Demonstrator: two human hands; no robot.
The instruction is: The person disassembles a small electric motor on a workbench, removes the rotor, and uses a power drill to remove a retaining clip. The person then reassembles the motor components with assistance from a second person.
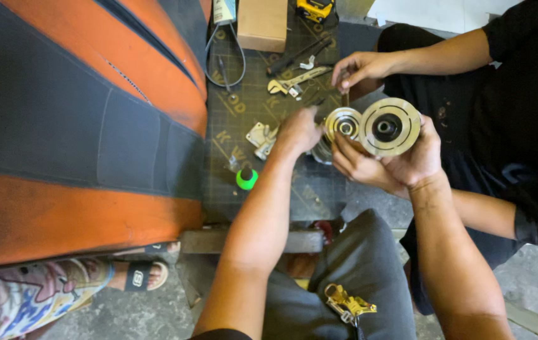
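Head view: the right hand point(417, 160) grips the large round grooved metal pulley disc point(389, 126) in closed fingers above the right edge of the dark gridded mat point(244, 113). The left hand point(298, 131), fingers curled, touches the smaller ringed metal disc point(343, 123) beside it, which a co-worker's hand point(356, 165) supports. The two discs are side by side, not yet joined.

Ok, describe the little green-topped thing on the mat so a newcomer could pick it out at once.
Start at the dark cutting mat lying beside the big orange and grey seat cushion. Near the mat's lower left part, just left of the person's left forearm, stands a small bright green knob with a black tip. It is the only green thing there; the tools around it are bare metal.
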